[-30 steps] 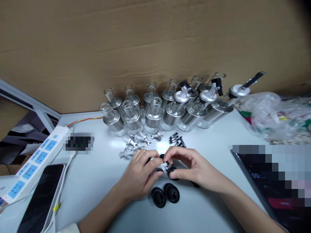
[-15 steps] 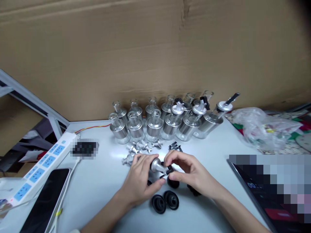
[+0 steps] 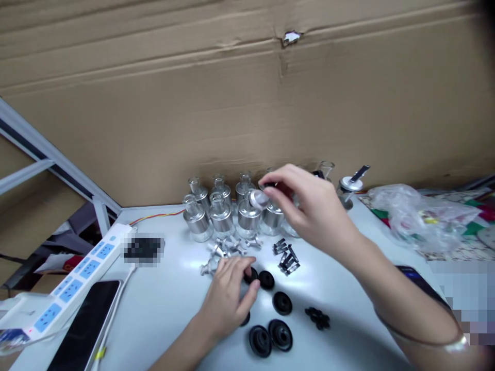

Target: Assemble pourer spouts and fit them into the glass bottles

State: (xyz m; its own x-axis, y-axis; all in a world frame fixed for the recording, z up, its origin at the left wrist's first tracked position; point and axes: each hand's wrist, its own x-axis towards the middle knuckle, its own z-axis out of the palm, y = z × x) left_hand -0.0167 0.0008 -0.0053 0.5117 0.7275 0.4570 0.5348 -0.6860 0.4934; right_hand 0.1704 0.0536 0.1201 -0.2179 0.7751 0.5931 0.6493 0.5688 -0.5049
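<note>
My right hand [image 3: 309,206] is raised over the row of small glass bottles [image 3: 220,214] at the back of the white table [image 3: 162,304]. Its fingertips pinch a silver pump cap [image 3: 258,198] just above one bottle [image 3: 270,216]. My left hand [image 3: 230,291] rests on the table with curled fingers touching a black round cap [image 3: 252,274]. More black round caps [image 3: 269,337] lie in front of it. Small silver nozzle parts [image 3: 228,250] and a heap of short black tubes [image 3: 286,257] lie between the hands and the bottles.
A cardboard wall [image 3: 247,103] stands behind the bottles. A white power strip [image 3: 77,278] and a dark phone [image 3: 87,322] lie at the left. A crumpled plastic bag [image 3: 417,214] sits at the right, with a dark tablet [image 3: 421,281] near it. Tiny black pieces [image 3: 317,317] lie right of the caps.
My right hand has lifted away from the left hand and carried the silver pump cap up to the bottles. The left hand has dropped onto a black cap. The view has tilted upward.
</note>
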